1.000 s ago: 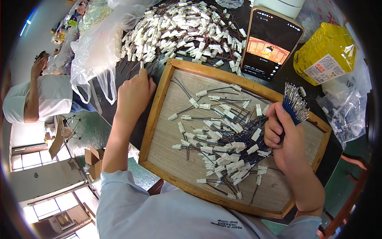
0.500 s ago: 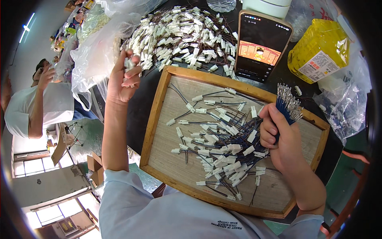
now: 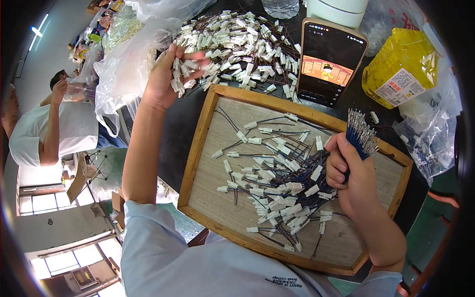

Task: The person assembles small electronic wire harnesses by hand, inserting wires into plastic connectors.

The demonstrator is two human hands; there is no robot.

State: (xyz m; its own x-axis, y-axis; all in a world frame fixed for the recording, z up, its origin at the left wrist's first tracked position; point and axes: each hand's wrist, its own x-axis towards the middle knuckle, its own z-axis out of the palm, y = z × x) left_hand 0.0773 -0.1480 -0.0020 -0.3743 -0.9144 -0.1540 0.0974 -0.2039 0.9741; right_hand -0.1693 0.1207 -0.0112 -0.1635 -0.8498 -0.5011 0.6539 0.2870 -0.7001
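Since the earlier frame, our left hand (image 3: 166, 81) has dropped onto the white connector heap (image 3: 237, 42) at 11 o'clock, fingers clamped on a cluster. Our right hand (image 3: 349, 171) grips the blue wire bundle (image 3: 360, 137), axis toward 1 o'clock, over the wooden tray (image 3: 198, 148).

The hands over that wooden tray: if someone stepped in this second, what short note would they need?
Left hand: raised over the heap of white connectors beyond the tray, grip closed on a handful of white connectors.
Right hand: over the tray's right side, grip closed on a bundle of blue wires, metal tips pointing up.
Wooden tray: holds a scattered pile of wired connectors, white plugs already on dark leads.
Done: many pieces lie wired in the tray.
Left: the large heap beyond the tray and the bundle in hand.
A phone leans behind the tray.
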